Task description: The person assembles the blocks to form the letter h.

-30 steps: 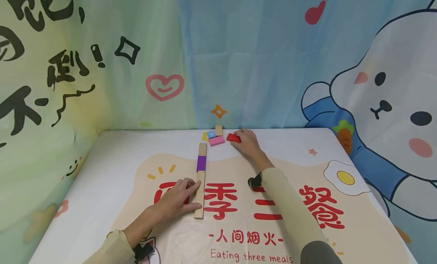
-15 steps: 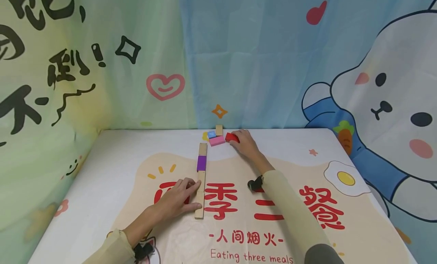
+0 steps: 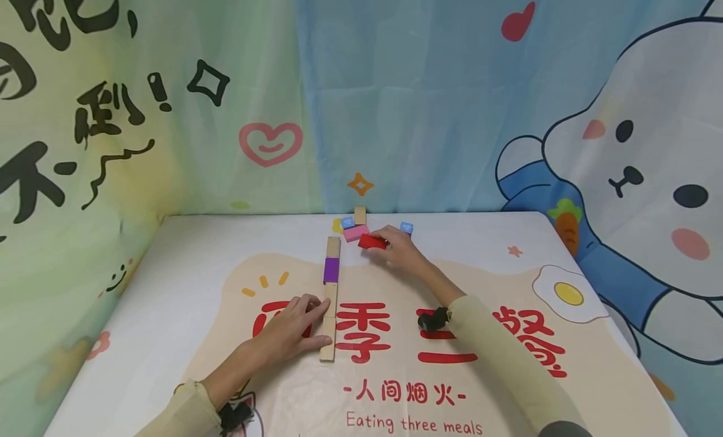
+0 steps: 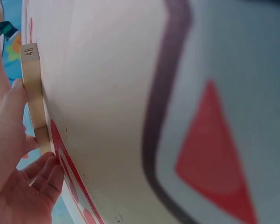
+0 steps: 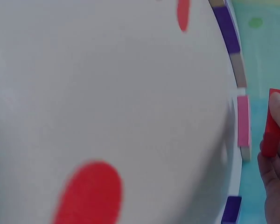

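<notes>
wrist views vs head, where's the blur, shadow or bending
Left wrist: large red triangle print soft-edged; right wrist: rounded red print blurred, shadow darkening the tabletop, whose edge looks bowed; head: red block fairly sharp.

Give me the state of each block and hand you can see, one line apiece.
Block row: straight, end to end
Purple block: within the row, not held
Left hand: touching the row's side
Red block: gripped
Right hand: holding the red block
Pink block: lying, not held
Left blue block: not held
Right blue block: not held
Far wooden block: not held
</notes>
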Demonstrator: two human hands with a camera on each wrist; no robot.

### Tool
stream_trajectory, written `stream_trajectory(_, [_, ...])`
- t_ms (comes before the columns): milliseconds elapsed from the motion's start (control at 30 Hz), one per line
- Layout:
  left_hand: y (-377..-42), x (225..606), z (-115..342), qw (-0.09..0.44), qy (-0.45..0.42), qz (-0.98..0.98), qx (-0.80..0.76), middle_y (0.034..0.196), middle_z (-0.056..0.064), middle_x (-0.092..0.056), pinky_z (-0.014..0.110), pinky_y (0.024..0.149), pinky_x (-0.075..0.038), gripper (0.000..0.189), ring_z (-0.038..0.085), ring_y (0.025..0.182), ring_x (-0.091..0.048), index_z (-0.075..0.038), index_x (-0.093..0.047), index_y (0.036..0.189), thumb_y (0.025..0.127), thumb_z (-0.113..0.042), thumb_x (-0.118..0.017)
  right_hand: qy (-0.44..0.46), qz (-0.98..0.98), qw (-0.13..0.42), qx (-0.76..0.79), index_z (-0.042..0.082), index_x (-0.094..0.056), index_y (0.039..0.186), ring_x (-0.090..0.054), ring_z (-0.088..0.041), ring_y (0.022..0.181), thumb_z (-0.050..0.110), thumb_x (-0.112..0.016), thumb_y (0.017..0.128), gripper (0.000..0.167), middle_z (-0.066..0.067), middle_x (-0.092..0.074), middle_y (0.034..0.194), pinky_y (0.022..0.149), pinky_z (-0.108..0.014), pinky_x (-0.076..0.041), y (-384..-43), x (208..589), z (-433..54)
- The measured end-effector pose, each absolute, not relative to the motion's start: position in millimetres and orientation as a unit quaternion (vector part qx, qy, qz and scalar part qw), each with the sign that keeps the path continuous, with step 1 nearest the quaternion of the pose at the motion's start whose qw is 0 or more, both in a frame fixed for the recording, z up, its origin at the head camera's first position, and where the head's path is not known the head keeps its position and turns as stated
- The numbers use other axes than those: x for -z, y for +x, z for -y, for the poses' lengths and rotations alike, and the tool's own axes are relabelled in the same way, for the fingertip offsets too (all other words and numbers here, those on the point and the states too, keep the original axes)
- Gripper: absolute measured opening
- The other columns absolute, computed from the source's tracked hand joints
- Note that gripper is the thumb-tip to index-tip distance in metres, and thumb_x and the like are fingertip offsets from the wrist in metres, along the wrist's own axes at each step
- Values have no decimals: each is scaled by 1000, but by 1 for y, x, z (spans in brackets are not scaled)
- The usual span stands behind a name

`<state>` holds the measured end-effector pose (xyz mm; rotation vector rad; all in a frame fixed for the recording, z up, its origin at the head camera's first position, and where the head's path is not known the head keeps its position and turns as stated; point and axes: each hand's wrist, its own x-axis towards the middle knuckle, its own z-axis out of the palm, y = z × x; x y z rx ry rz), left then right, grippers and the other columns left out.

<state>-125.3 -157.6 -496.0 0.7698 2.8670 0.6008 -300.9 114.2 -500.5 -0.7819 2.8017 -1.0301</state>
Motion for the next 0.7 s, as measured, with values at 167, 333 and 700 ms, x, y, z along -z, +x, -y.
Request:
stream_trajectory(167, [-125, 496, 158, 59, 250, -946, -198, 131, 5, -50, 22, 74, -49, 77, 16, 110, -45, -14, -43, 147, 85, -51, -68, -283, -901, 50, 326, 5, -62, 126, -55, -22, 101, 27, -70, 90, 43, -12, -62, 116, 87, -37, -51, -288, 502, -106])
stream_trajectory(333, [-124, 496, 158, 60, 249, -946, -199, 131, 5, -49, 24, 75, -49, 77, 15, 110, -45, -14, -42, 147, 85, -52, -67, -316, -894, 66, 312, 5, -64, 119, -55, -20, 98, 25, -70, 89, 37, -10, -62, 112, 89, -37, -51, -274, 503, -98])
stream_trajectory(700, [-125, 497, 158, 64, 246, -946, -199, 131, 4, -49, 23, 76, -50, 78, 15, 111, -45, -15, -41, 148, 85, -53, -67, -310, -898, 95, 297, 8, -64, 117, -54, -17, 97, 25, -70, 88, 34, -6, -61, 110, 88, -35, -51, -260, 506, -85])
